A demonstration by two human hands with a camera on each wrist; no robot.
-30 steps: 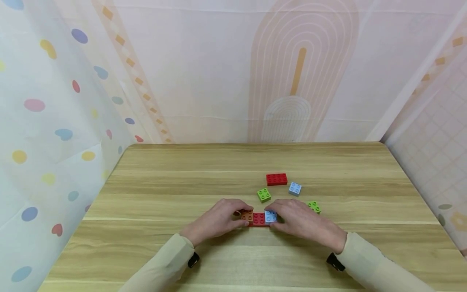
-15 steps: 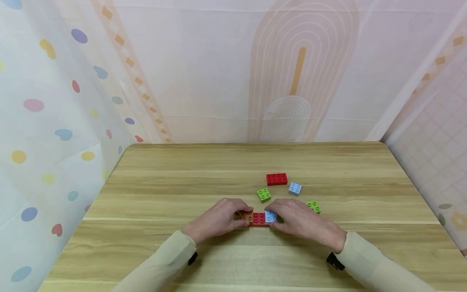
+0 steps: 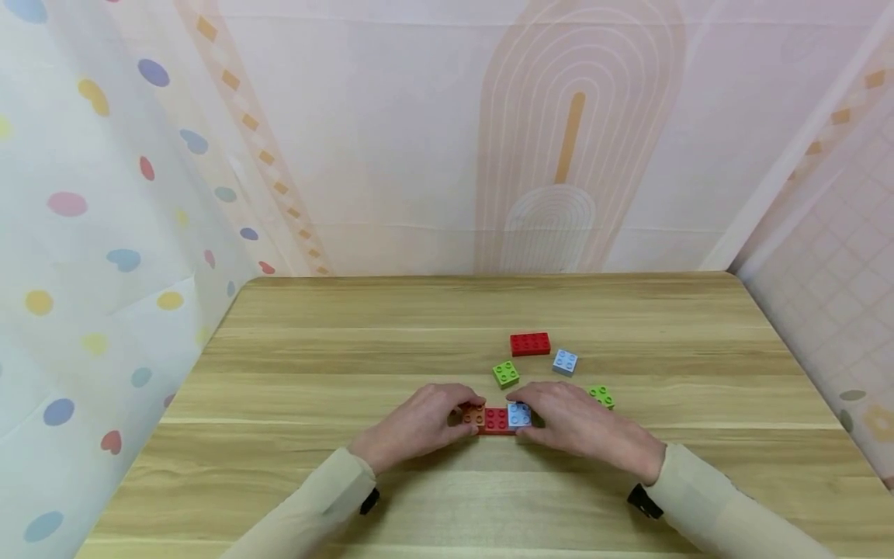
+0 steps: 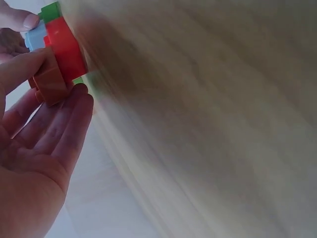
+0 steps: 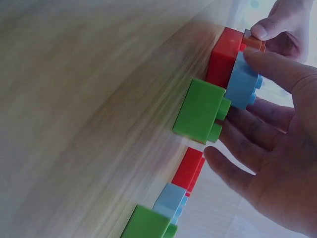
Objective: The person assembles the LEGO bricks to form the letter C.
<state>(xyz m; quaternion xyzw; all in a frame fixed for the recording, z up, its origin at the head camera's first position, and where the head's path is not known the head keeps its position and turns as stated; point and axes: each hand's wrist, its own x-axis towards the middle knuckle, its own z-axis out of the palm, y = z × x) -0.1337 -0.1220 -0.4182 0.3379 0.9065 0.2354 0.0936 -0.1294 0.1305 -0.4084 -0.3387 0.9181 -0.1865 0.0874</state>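
A long red brick [image 3: 497, 421] lies near the middle of the table, with an orange brick [image 3: 473, 416] on its left end and a light blue brick [image 3: 518, 414] on its right end. My left hand [image 3: 417, 427] pinches the orange brick between thumb and fingers. The light blue brick is pinched by my right hand [image 3: 594, 428], seen closely in the right wrist view. There, a green brick [image 5: 200, 110] stands close beside the joined bricks, partly covering the red one. Studs of the red brick show between the two upper bricks.
Beyond my hands lie another red brick [image 3: 530, 344], another light blue brick [image 3: 565, 362] and a green brick [image 3: 506, 374]. One more green brick [image 3: 601, 396] is partly hidden behind my right hand. Patterned curtains [image 3: 391, 140] surround the wooden table [image 3: 349, 310].
My left wrist and sleeve shift slightly, and the head view tilts a little. Both hands keep their hold on the same bricks, which stay in place.
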